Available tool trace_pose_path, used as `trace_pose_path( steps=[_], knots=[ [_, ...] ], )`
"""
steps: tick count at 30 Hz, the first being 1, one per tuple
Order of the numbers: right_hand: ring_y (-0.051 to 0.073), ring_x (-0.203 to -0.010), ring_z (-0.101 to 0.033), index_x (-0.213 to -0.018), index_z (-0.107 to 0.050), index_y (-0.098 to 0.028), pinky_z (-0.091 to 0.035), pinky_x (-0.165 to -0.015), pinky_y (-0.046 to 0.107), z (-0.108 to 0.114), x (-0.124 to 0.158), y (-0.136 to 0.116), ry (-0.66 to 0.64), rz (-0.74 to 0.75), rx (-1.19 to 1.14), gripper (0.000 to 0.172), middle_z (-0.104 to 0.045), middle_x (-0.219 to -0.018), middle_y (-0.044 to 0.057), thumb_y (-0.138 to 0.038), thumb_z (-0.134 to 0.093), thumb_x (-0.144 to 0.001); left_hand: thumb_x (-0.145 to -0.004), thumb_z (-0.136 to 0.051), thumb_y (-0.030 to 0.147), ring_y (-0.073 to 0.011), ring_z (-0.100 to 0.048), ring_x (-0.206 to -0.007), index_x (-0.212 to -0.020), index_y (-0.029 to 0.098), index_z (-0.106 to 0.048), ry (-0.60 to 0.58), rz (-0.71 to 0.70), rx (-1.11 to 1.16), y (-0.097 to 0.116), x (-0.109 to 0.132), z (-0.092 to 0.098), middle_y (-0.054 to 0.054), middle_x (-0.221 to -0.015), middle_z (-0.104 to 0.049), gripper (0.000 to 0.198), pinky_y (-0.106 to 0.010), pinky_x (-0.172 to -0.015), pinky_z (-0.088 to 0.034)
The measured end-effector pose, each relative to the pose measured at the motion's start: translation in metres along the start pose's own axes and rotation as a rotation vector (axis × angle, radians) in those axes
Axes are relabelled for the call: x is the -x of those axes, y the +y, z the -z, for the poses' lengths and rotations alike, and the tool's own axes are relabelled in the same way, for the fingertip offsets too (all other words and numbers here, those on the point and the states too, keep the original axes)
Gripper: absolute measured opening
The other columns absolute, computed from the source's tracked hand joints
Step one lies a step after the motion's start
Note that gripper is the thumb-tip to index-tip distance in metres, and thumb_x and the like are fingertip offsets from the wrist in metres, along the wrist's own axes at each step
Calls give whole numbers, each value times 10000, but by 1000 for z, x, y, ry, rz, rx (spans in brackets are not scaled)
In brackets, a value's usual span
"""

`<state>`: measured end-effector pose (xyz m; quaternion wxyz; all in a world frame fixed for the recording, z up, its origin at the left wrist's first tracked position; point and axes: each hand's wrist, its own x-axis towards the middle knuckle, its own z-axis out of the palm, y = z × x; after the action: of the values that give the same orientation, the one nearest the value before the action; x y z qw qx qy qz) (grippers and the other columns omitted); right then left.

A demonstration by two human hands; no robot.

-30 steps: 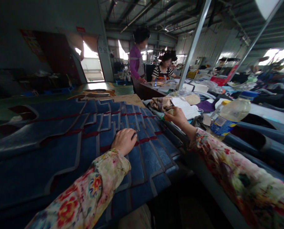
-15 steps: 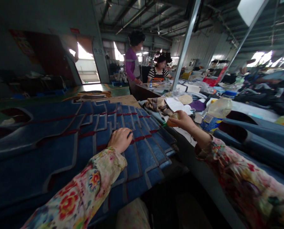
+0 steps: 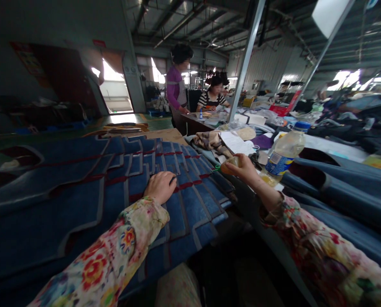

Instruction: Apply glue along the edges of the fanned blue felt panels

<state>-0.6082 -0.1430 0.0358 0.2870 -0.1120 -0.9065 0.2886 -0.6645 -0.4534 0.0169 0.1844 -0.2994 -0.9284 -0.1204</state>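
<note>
My left hand (image 3: 161, 186) rests palm down on overlapping blue leather pieces (image 3: 81, 204) with grey edge strips and dark red undersides. Its fingers lie on the pieces; a small dark patch shows beside the thumb, and I cannot make out what it is. My right hand (image 3: 245, 169) is closed around a small squeeze bottle (image 3: 228, 165) with yellowish-orange contents. The bottle is tilted, its green tip (image 3: 216, 168) pointing left over the right edge of the leather pieces. Fingers partly hide the bottle.
Right of my right hand stands a clear plastic bottle (image 3: 283, 153) with a blue cap. Rolled blue leather (image 3: 347, 183) lies farther right. Papers (image 3: 237, 143) and checked cloth (image 3: 206, 140) lie behind. Two people work at a table beyond, near a metal post (image 3: 246, 64).
My right hand has moved slightly left and down with the squeeze bottle, bringing its green tip closer to the leather pieces. My left hand stays in place. The view has shifted slightly.
</note>
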Motion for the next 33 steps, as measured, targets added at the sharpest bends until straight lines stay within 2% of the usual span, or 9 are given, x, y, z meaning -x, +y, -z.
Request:
trace_pose_path(
  steps=[10, 17, 25, 33],
  knots=[
    [266, -945, -521, -1078, -528, -133, -423, -827, 413, -8, -1, 1, 14, -11, -51, 570, -556, -1000, 123, -521, -600, -666, -869, -394, 294, -215, -549, -1033, -1000, 214, -608, -8, 8, 3, 1, 0, 1, -34, -1074, -644, 264, -367, -886, -413],
    [267, -939, -519, -1108, -515, -116, -424, -815, 408, -21, -13, 1, 9, -9, -42, 605, -544, -1006, 137, -529, -586, -672, -871, -391, 292, -209, -547, -1033, -998, 218, -608, -8, 12, 9, 1, 0, 2, -25, -1073, -643, 263, -361, -893, -409],
    [259, -924, -515, -1083, -519, -123, -416, -823, 403, -35, -27, 4, 24, 60, -39, 561, -554, -971, 116, -508, -590, -681, -870, -394, 282, -209, -550, -1022, -993, 216, -608, 0, 1, 13, 1, 0, 3, -31, -1057, -648, 256, -361, -882, -415],
    [273, -965, -512, -1077, -523, -112, -414, -836, 398, -45, -39, -4, 32, 44, -35, 549, -553, -1009, 137, -489, -588, -684, -870, -404, 281, -205, -545, -1036, -1000, 219, -608, 11, 11, 22, 1, 0, 1, -31, -1077, -641, 250, -363, -898, -408]
  ],
)
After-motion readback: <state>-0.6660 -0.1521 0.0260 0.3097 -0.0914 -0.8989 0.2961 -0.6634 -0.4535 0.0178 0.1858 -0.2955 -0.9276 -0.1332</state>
